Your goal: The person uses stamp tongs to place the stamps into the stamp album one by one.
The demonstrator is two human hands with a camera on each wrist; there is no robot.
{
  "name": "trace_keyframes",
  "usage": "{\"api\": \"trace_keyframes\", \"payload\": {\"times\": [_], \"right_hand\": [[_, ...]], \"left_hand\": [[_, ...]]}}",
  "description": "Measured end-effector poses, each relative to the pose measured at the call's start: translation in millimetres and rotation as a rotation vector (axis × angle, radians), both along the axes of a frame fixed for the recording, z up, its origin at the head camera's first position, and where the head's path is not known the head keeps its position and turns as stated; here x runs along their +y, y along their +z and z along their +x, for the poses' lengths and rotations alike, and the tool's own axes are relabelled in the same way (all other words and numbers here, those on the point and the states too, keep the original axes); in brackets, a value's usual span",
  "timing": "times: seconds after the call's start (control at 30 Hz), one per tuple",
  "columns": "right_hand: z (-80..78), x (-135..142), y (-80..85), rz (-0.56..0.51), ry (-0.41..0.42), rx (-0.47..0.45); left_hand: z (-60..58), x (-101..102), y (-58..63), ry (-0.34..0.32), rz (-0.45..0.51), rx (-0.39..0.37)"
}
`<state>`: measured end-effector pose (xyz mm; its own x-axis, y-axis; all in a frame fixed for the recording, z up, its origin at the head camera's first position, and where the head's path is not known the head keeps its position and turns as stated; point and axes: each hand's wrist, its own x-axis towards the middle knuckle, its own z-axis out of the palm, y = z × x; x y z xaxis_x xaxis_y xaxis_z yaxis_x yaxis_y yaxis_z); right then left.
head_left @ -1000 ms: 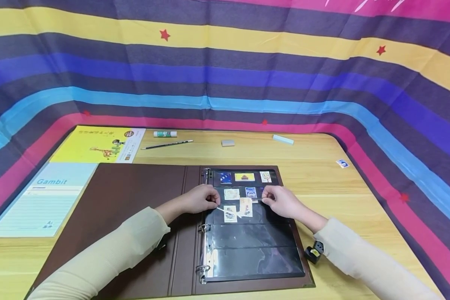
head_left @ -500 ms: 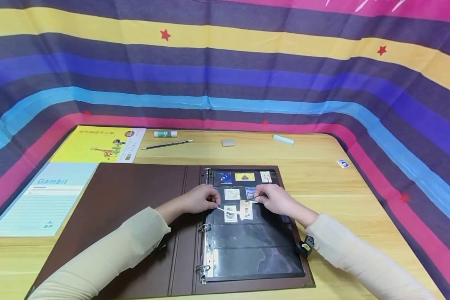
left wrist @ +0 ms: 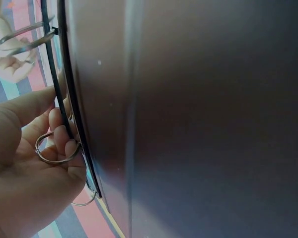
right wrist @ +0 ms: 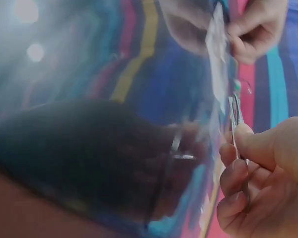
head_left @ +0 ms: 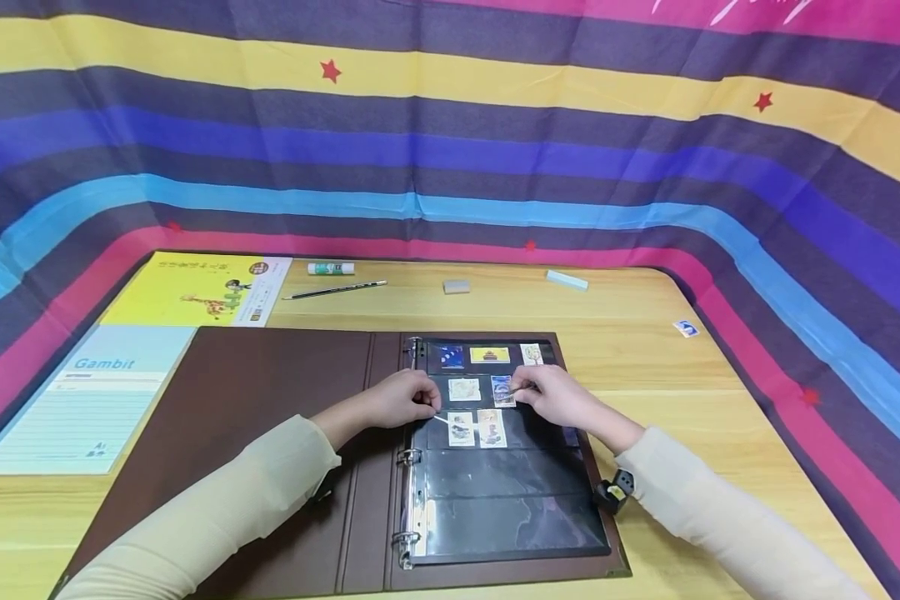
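An album page [head_left: 510,525] of black pocket strips lies in an open brown ring binder [head_left: 285,375], with several stamps in its upper rows. My right hand [head_left: 555,396] pinches metal tweezers [right wrist: 237,111], the tips close over the purple-blue stamp [head_left: 502,390] in the second row. Below it, a cream stamp [head_left: 492,428] stands beside another cream stamp [head_left: 461,428] in the third row. My left hand [head_left: 405,397], by the page's ring side, pinches a slim white stick [head_left: 441,419] that runs toward those two stamps, partly hidden behind the left one.
Behind the binder lie a glue stick [head_left: 331,268], a pencil [head_left: 335,290], a grey eraser [head_left: 456,287] and a pale blue bar [head_left: 566,279]. A loose blue stamp [head_left: 686,327] is at right. Left are a yellow book [head_left: 187,287] and a notepad [head_left: 82,400].
The right cream stamp has gone down and now sits level with its neighbour. My right hand moved left with the tweezers, then slightly up to the purple-blue stamp. The left hand stayed still.
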<state>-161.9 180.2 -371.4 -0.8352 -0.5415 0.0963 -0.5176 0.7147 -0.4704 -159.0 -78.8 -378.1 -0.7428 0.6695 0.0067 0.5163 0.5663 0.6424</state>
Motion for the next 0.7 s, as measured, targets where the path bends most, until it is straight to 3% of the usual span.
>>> {"api": "trace_keyframes", "payload": {"times": [0.13, 0.27, 0.43, 0.6, 0.7], "right_hand": [[-11.0, 23.9, 4.9, -0.102, -0.065, -0.041], [-27.0, 66.7, 7.4, -0.158, -0.205, -0.015], [-41.4, 132.5, 6.8, -0.178, -0.476, 0.037], [-49.8, 187.7, 1.2, -0.161, -0.811, -0.013], [-50.6, 205.6, 1.1, -0.137, -0.947, -0.059]], "left_hand": [[-0.1, 0.2, -0.6, 0.0, -0.005, 0.008], [-0.4, 0.2, -2.0, 0.003, -0.009, 0.014], [-0.3, 0.0, -2.6, 0.007, -0.009, 0.013], [0.3, -0.6, -1.8, 0.01, -0.016, 0.009], [0.6, -0.6, -1.6, 0.011, -0.01, -0.002]]}}
